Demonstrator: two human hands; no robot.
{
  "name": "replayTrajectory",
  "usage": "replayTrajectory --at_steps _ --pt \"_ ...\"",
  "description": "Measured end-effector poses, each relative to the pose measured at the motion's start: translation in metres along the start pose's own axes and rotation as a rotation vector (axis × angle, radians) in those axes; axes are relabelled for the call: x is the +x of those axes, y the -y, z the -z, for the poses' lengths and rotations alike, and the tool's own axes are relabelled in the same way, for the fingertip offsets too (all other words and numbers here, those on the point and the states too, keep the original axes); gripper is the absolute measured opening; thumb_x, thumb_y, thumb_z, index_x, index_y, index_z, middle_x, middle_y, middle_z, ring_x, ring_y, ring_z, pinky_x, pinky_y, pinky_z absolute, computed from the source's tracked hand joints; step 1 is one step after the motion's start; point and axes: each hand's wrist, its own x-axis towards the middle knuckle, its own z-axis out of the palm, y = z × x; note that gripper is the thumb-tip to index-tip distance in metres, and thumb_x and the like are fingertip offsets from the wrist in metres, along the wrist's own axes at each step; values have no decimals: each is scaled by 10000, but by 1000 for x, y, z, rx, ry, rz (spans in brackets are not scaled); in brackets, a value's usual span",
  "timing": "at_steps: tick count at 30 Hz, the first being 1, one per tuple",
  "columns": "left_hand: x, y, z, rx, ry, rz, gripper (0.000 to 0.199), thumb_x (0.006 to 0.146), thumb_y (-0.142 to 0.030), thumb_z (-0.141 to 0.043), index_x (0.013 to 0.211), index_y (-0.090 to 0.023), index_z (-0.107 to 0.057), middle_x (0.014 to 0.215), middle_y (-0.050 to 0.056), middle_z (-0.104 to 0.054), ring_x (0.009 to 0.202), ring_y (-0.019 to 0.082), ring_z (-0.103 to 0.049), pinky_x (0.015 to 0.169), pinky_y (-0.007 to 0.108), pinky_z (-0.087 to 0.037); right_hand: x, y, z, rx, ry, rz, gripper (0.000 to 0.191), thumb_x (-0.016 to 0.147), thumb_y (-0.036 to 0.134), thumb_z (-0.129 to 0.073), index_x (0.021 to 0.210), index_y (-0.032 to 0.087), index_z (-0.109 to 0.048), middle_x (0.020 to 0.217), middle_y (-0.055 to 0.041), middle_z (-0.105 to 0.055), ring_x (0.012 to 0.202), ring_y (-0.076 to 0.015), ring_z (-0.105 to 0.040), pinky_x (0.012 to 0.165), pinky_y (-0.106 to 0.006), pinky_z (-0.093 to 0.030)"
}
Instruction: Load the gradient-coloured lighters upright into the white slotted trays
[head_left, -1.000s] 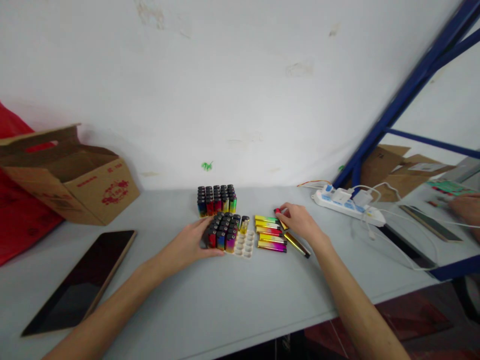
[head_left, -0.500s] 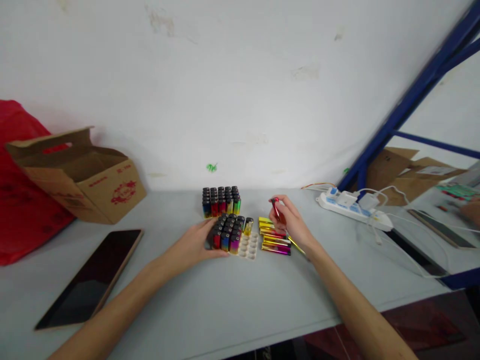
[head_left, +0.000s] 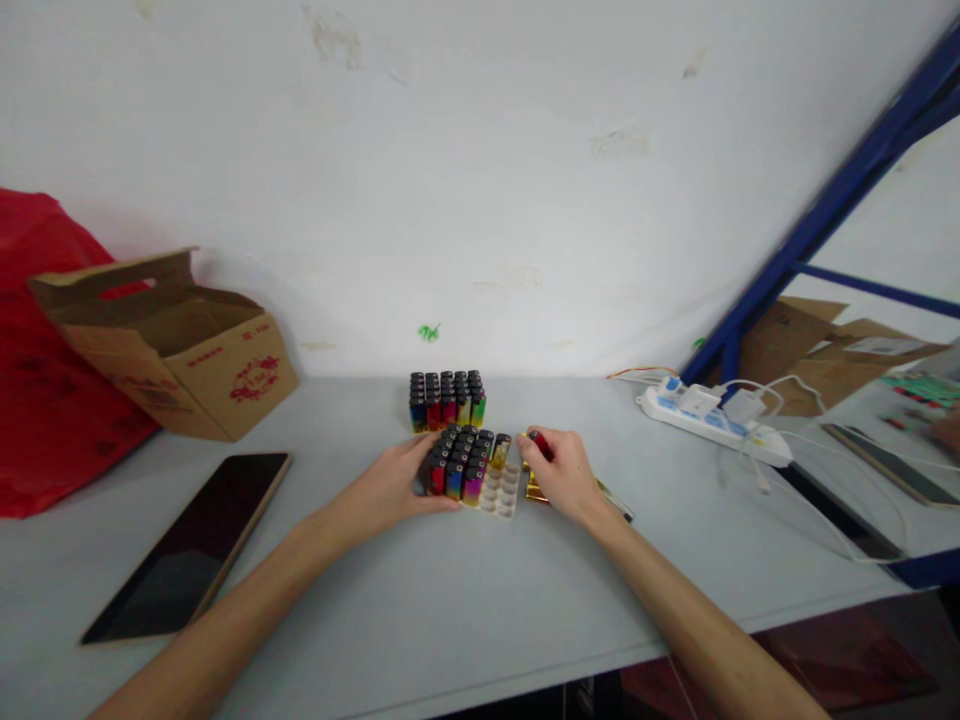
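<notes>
A pale tray with round slots holds upright lighters with black tops over its left part; slots at its right show bare. My left hand wraps round the left side of this group. In my right hand, just right of the tray, is a red lighter, pinched by the fingers. Beneath that hand lie gold lighters, mostly covered by it. A second block of upright lighters stands behind the tray.
An open cardboard box and a red bag stand at the left, near a dark tablet. A white power strip with cables lies right. Another person's hand shows at the far right edge.
My right hand has moved left and down with the red lighter, towards the tray, and now covers most of the lying lighters. My left hand keeps its place on the tray group.
</notes>
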Motion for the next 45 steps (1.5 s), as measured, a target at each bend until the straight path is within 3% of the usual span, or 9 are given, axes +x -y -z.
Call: replayTrajectory --at_steps 8,15,20,23,25,30,35,39,45 --pt "1 5 -2 -6 -22 -27 867 737 -522 -940 1469 -196 -608 1490 144 -695 1347 369 -684 1203 470 -524 3 1 2 -10 -45 -1 467 970 550 -455 624 250 -362 558 55 -347 552 -117 -342 562 -288 -257" --pt "0 0 0 -26 -10 -9 847 744 -491 -943 1470 -206 -614 1473 140 -708 1335 368 -689 1202 488 -523 0 3 3 -35 14 68 499 1072 584 -456 705 251 -393 588 59 -402 560 -129 -380 584 -294 -284" --pt "-1 -3 1 -26 -5 -5 857 756 -499 -939 1486 -203 -601 1472 133 -708 1323 354 -696 1206 474 -517 -2 4 5 -7 37 205 381 1148 473 -372 860 251 -485 780 2 -580 713 -175 -552 682 -304 -405" --pt "-1 -2 1 -15 -3 -11 863 760 -501 -940 1493 -204 -595 1478 128 -705 1334 347 -691 1215 458 -509 -1 5 9 -75 -40 313 407 1148 484 -384 827 251 -476 852 -32 -582 792 -194 -566 736 -317 -430" --pt "-1 -3 1 -10 -3 -11 863 751 -507 -943 1486 -213 -601 1484 123 -703 1337 350 -690 1218 463 -508 -1 4 13 -104 -69 319 419 1143 494 -400 802 254 -443 806 -15 -547 744 -183 -536 704 -309 -410" --pt "0 -5 2 -11 2 -8 851 778 -513 -924 1493 -192 -593 1499 148 -690 1339 368 -687 1225 496 -501 -2 -1 21 -78 19 213 455 1116 547 -453 770 253 -417 619 51 -466 562 -135 -426 594 -283 -324" --pt "0 -3 1 -26 -6 -14 848 743 -509 -940 1474 -226 -615 1465 118 -717 1300 380 -710 1183 502 -546 -3 -5 18 -80 146 231 516 1084 590 -523 712 233 -495 612 21 -563 555 -132 -455 602 -277 -329" --pt "0 0 -1 -22 -27 -2 861 736 -491 -943 1485 -223 -613 1455 121 -723 1273 396 -722 1178 491 -554 -1 -10 12 -150 310 262 381 1093 488 -579 827 220 -623 683 10 -612 582 -140 -499 602 -268 -325" --pt "-1 -3 0 -7 -1 2 849 769 -500 -918 1500 -221 -590 1465 126 -714 1300 387 -707 1197 478 -531 -1 -12 6 -341 238 302 412 1056 479 -677 751 205 -631 760 -29 -648 689 -167 -545 661 -284 -334"
